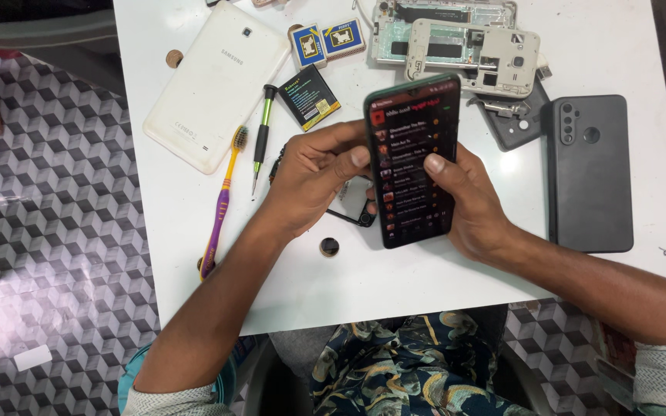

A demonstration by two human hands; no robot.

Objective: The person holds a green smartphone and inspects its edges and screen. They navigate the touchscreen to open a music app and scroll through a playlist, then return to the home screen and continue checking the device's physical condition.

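Observation:
A black smartphone [412, 158] with a lit dark screen showing a list is held upright above the white table [395, 285]. My left hand [314, 177] grips its left edge, thumb resting on the side of the screen. My right hand [468, 204] holds the right edge from behind, and its thumb touches the screen near the middle. Under the phone, between my hands, a small black part [352, 214] lies on the table, partly hidden.
A white tablet [217, 85] lies face down at the back left, with a purple and yellow toothbrush [223, 204] and a green screwdriver [261, 137] beside it. A phone battery [308, 97], matchboxes [327, 41], opened phone frames [464, 46] and a black phone back [589, 173] surround my hands.

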